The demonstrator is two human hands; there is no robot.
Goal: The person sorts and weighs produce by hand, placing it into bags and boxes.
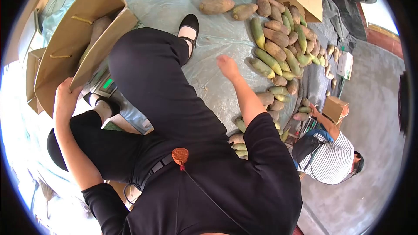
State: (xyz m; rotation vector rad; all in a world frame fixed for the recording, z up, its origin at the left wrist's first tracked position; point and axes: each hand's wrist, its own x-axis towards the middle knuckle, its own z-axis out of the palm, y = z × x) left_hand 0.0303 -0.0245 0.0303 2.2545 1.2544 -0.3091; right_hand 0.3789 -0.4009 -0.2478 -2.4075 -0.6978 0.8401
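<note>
My left hand [66, 99] grips the lower edge of an open cardboard box [65, 26] with yellow rope handles. Inside the box lie a few long green-and-brown root vegetables [99, 30], partly hidden by its wall. Just beside the box, a scale with a lit green display [107, 84] shows next to my leg. My right hand [227, 67] is held above the plastic sheet, fingers curled in, with nothing visible in it. To its right spreads a large pile of soil-dusted green and brown root vegetables [275, 51], apart from the hand.
Plastic sheeting [204, 78] covers the floor. Another cardboard box [305, 4] stands at the top right beyond the pile. At the right, a co-worker in a striped shirt [331, 161] reaches toward vegetables near a smaller box [335, 109]. A white box [345, 65] stands behind.
</note>
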